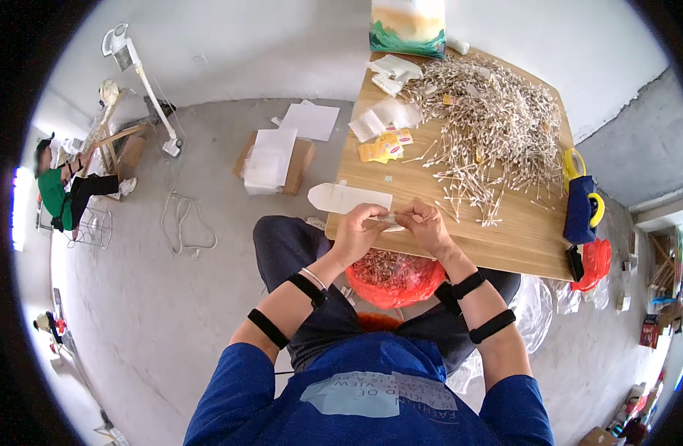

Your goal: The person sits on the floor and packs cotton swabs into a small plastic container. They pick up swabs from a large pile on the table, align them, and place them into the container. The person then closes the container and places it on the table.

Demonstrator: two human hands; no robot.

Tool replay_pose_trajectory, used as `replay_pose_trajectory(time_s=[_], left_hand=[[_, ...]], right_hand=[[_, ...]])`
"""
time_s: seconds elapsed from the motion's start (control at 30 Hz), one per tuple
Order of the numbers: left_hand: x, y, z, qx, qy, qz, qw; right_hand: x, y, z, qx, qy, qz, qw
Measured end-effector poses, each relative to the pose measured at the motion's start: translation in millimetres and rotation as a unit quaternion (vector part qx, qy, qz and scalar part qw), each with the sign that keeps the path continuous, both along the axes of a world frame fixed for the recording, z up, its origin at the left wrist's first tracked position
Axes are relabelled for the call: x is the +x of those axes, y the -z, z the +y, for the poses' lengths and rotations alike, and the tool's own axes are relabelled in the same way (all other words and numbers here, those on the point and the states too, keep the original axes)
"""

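1. The wooden counter stretches away from the seated person, its near edge just above their lap.
2. A broad heap of cotton swabs covers the counter's far right half, with loose ones trailing toward the near edge.
3. A red plastic bag holding more swabs sits in the person's lap, below the counter edge.
4. A blue bag with yellow handles lies at the counter's right edge.
5. A stack of clear flat pouches lies on the counter's near left corner, jutting over the edge.
6. The left hand and right hand meet at the counter's near edge, fingertips of both pinching a small clear pouch stretched between them.
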State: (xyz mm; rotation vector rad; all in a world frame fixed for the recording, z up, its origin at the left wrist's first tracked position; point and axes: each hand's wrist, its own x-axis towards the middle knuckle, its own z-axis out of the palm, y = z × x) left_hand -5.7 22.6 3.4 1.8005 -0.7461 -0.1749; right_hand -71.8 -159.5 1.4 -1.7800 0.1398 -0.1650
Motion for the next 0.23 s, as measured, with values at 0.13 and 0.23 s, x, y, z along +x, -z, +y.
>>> replay_pose_trajectory(time_s=[0.13, 0.23], left_hand=[[-5, -7, 0, 0.014, -0.02, -0.056, 0.998], [-8, -12, 1, 0.051, -0.029, -0.1, 0.993]], right_hand=[[-4, -6, -5, -0.2, -0.027, -0.121, 0.972], [-8, -8, -5, -0.226, -0.033, -0.136, 0.964]])
